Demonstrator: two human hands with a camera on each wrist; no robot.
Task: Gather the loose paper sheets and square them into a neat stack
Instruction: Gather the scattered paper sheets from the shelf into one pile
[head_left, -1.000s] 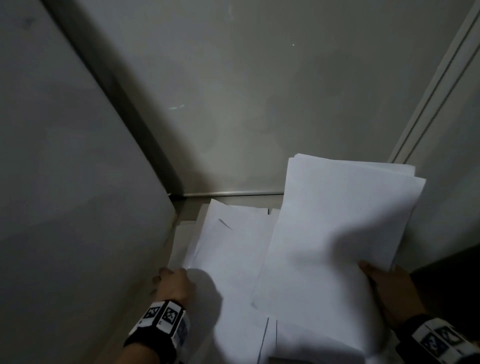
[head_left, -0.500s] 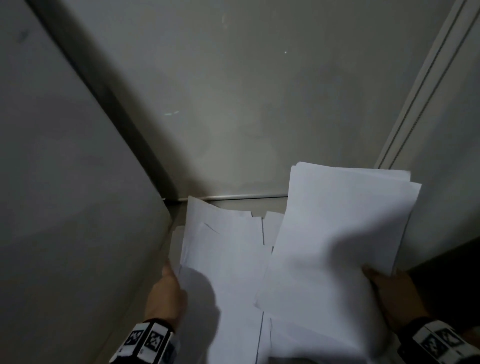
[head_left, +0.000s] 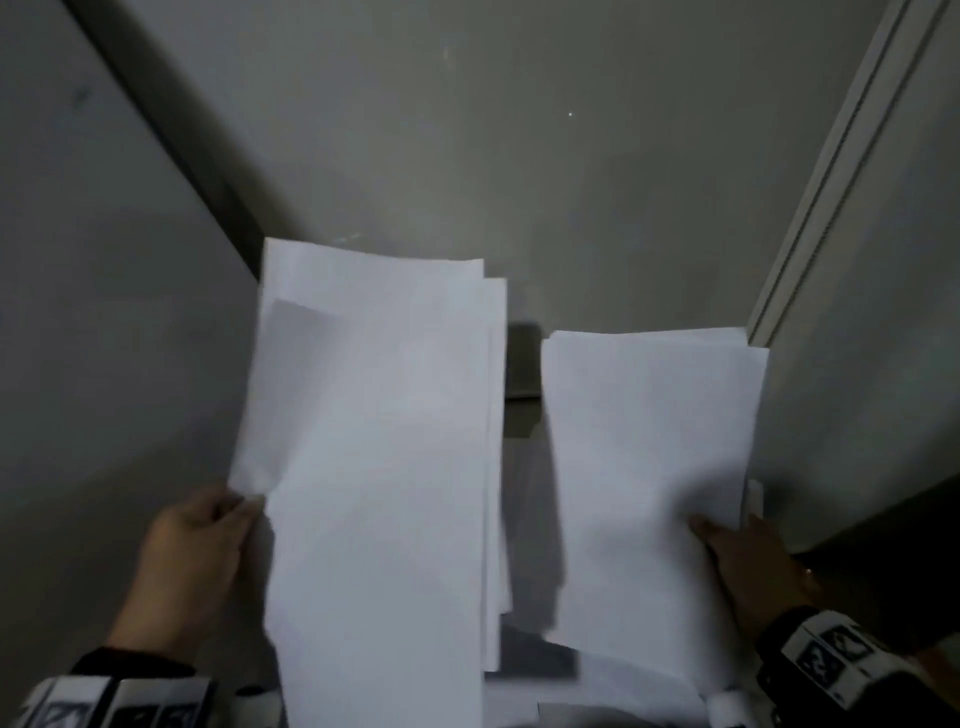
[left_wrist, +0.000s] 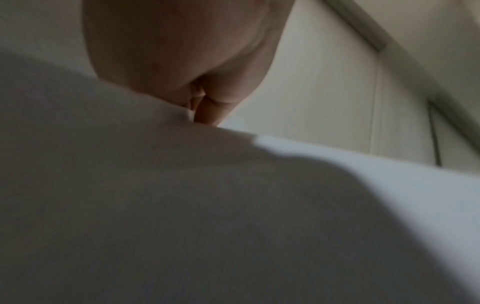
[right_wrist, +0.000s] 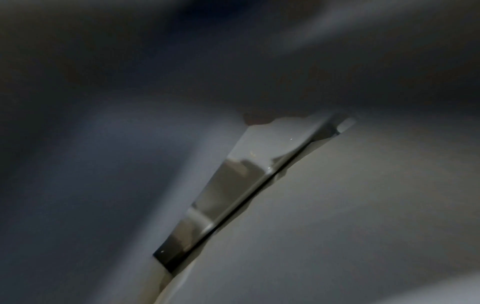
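Two bundles of white paper are held up in the head view. My left hand (head_left: 208, 525) grips the left bundle of sheets (head_left: 379, 457) at its left edge, thumb on top. My right hand (head_left: 743, 551) grips the right bundle of sheets (head_left: 649, 467) at its lower right side. A dark gap separates the bundles. A few more sheets (head_left: 613, 696) lie on the surface below them. In the left wrist view the left hand (left_wrist: 187, 61) presses against paper (left_wrist: 182, 205) that fills the frame. The right wrist view is dark and blurred, with paper (right_wrist: 350, 216) close to the lens.
Grey walls close in tightly: a panel (head_left: 104, 312) on the left, a back wall (head_left: 519, 156), and a ridged frame (head_left: 831, 171) on the right. A strip of the floor surface (head_left: 522, 415) shows between the bundles.
My left hand has picked up the sheets that lay on the surface and raised them. The right bundle has shifted right and turned more upright, opening a gap between the two.
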